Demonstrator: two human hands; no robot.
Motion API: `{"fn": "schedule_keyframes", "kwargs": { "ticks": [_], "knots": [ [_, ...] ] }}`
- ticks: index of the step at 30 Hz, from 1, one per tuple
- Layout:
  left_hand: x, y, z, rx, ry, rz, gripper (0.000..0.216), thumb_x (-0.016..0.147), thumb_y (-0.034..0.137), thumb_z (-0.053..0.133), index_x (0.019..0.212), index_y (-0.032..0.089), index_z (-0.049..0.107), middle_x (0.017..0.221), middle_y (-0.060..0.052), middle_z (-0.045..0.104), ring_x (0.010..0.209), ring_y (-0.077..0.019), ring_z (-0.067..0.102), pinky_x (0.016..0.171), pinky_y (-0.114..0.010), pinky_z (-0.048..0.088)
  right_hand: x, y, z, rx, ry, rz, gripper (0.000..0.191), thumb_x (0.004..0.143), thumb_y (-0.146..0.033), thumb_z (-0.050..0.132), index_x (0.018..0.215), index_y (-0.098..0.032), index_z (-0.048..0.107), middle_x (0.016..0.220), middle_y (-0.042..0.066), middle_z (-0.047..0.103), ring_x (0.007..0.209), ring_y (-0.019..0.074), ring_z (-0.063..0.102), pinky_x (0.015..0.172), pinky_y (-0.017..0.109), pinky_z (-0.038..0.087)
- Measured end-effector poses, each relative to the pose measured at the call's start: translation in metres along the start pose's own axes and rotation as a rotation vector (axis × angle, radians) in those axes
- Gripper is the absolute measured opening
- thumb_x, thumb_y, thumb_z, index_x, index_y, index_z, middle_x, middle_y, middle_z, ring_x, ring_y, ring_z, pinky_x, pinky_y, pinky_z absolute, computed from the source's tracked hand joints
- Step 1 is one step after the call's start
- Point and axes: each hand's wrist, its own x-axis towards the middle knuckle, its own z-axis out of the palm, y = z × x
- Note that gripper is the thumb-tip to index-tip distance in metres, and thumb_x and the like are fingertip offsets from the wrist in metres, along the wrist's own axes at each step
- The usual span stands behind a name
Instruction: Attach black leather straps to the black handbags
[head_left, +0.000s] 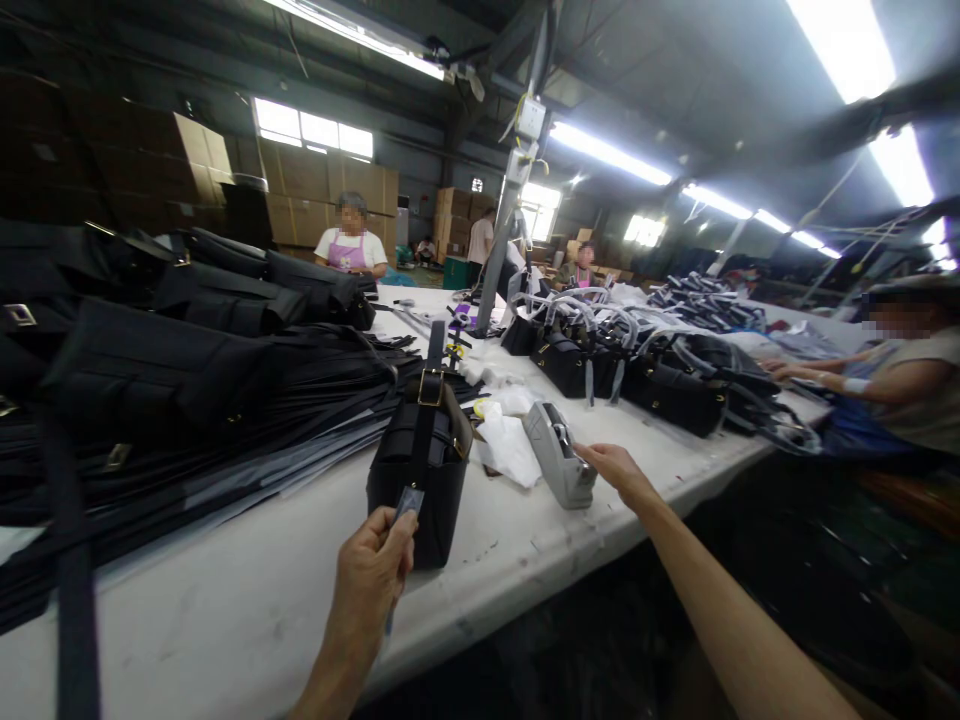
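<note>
A black handbag (424, 470) stands upright on the white table (225, 600) in front of me, its strap running up over the top through a brass buckle. My left hand (373, 575) is closed in a pinch on a small grey tag (407, 503) at the bag's near side. My right hand (616, 468) reaches out to a grey handheld tool (559, 455) lying on the table, fingers stretched toward it and touching its side. White paper wads (510, 440) lie between bag and tool.
A tall heap of black bags and straps (165, 400) fills the left of the table. More black bags with plastic-wrapped handles (600, 350) stand at mid right. A person (900, 370) works at the right side; another (350, 240) stands at the far end. A pole (499, 230) rises mid-table.
</note>
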Motion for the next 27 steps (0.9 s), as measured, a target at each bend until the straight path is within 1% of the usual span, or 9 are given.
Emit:
{"fn": "schedule_keyframes", "kwargs": {
  "ticks": [3, 5, 7, 10, 14, 19, 21, 24, 27],
  "knots": [
    [-0.001, -0.001, 0.0, 0.012, -0.002, 0.016, 0.043, 0.066, 0.056, 0.069, 0.064, 0.018, 0.05, 0.04, 0.009, 0.045, 0.026, -0.0022, 0.03, 0.028, -0.013, 0.019, 0.005, 0.003, 0.008, 0.079, -0.031, 0.063, 0.025, 0.089, -0.037, 0.062, 0.088, -0.012, 0.067, 0.085, 0.002, 0.068, 0.072, 0.0153, 0.064, 0.065, 0.029, 0.052],
    [-0.001, -0.004, -0.002, 0.022, -0.005, 0.023, 0.044, 0.066, 0.057, 0.069, 0.064, 0.017, 0.05, 0.041, 0.009, 0.046, 0.026, -0.0026, 0.03, 0.028, -0.013, 0.02, 0.006, 0.003, 0.01, 0.136, -0.018, 0.085, 0.024, 0.09, -0.034, 0.062, 0.103, -0.013, 0.064, 0.103, 0.004, 0.066, 0.081, 0.0169, 0.064, 0.068, 0.031, 0.054],
    [0.001, -0.007, -0.003, 0.027, -0.006, 0.025, 0.045, 0.066, 0.059, 0.069, 0.065, 0.017, 0.052, 0.041, 0.009, 0.046, 0.027, -0.0027, 0.03, 0.029, -0.013, 0.021, 0.004, 0.002, 0.01, 0.192, 0.007, 0.096, 0.026, 0.091, -0.033, 0.062, 0.109, -0.014, 0.063, 0.11, 0.006, 0.064, 0.086, 0.0183, 0.064, 0.07, 0.033, 0.055],
    [0.004, -0.011, -0.005, 0.02, -0.003, 0.014, 0.047, 0.065, 0.06, 0.071, 0.067, 0.017, 0.054, 0.042, 0.009, 0.047, 0.027, -0.0023, 0.03, 0.029, -0.012, 0.02, -0.001, -0.001, 0.009, 0.264, 0.062, 0.102, 0.025, 0.091, -0.032, 0.061, 0.109, -0.014, 0.063, 0.108, 0.006, 0.065, 0.086, 0.0181, 0.064, 0.071, 0.033, 0.055],
    [0.006, -0.012, -0.006, 0.026, -0.005, 0.011, 0.048, 0.064, 0.061, 0.072, 0.066, 0.017, 0.053, 0.042, 0.008, 0.049, 0.027, -0.002, 0.03, 0.029, -0.012, 0.021, -0.014, 0.0, 0.005, 0.355, 0.121, 0.101, 0.022, 0.093, -0.033, 0.059, 0.1, -0.013, 0.063, 0.097, 0.004, 0.065, 0.079, 0.0158, 0.064, 0.068, 0.031, 0.055],
    [0.005, -0.015, -0.007, 0.017, 0.002, 0.008, 0.046, 0.066, 0.059, 0.072, 0.068, 0.017, 0.054, 0.044, 0.009, 0.049, 0.028, -0.0021, 0.031, 0.03, -0.011, 0.022, -0.035, 0.019, 0.01, 0.48, 0.017, 0.162, 0.021, 0.094, -0.032, 0.058, 0.09, -0.013, 0.062, 0.078, -0.001, 0.063, 0.061, 0.0098, 0.059, 0.056, 0.024, 0.052],
    [0.004, -0.015, -0.007, 0.009, 0.011, -0.01, 0.046, 0.064, 0.059, 0.073, 0.068, 0.017, 0.054, 0.044, 0.009, 0.049, 0.028, -0.0022, 0.03, 0.029, -0.012, 0.021, -0.04, 0.027, 0.017, 0.504, -0.026, 0.207, 0.021, 0.095, -0.033, 0.057, 0.093, -0.013, 0.062, 0.08, -0.001, 0.063, 0.061, 0.0097, 0.059, 0.056, 0.024, 0.052],
    [0.002, -0.013, -0.006, -0.019, 0.01, -0.029, 0.046, 0.063, 0.058, 0.074, 0.068, 0.017, 0.054, 0.044, 0.009, 0.049, 0.029, -0.0021, 0.03, 0.029, -0.011, 0.02, -0.04, 0.035, 0.024, 0.494, -0.049, 0.249, 0.022, 0.095, -0.033, 0.056, 0.101, -0.013, 0.061, 0.089, 0.002, 0.065, 0.069, 0.0121, 0.062, 0.061, 0.027, 0.054],
    [0.002, -0.011, -0.005, -0.055, -0.011, -0.031, 0.045, 0.063, 0.056, 0.076, 0.071, 0.017, 0.055, 0.045, 0.009, 0.049, 0.029, -0.002, 0.03, 0.029, -0.011, 0.02, -0.038, 0.038, 0.02, 0.426, -0.032, 0.24, 0.022, 0.094, -0.034, 0.057, 0.101, -0.013, 0.062, 0.091, 0.002, 0.065, 0.071, 0.0129, 0.063, 0.064, 0.029, 0.054]
  ]
}}
